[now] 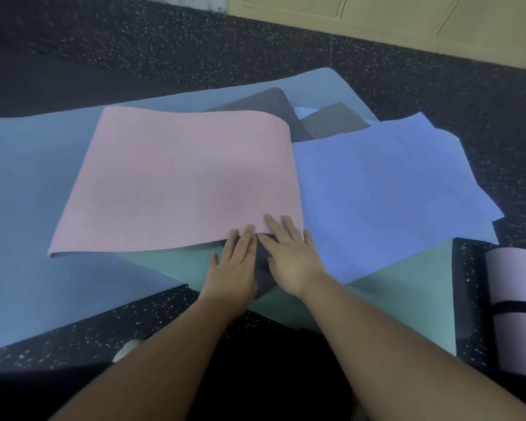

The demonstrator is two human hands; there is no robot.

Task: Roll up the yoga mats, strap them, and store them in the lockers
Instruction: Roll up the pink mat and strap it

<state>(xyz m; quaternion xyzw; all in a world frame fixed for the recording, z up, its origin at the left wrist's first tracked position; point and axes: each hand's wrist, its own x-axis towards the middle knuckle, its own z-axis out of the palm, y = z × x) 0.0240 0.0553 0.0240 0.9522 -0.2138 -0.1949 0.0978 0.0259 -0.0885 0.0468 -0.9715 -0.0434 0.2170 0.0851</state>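
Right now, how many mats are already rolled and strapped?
1: the lilac rolled mat with a black strap lies at the right edge, partly cut off. The pink mat, periwinkle mat and others lie unrolled; more could be out of frame.

- Floor (195, 47): dark rubber surface with pale speckles
- Grey-blue mat (19, 192): lies flat on the floor, left and far side, under the other mats
- Green mat (407, 299): lies flat, near side
- Rolled lilac mat (516, 299): on the floor at right, black strap around it
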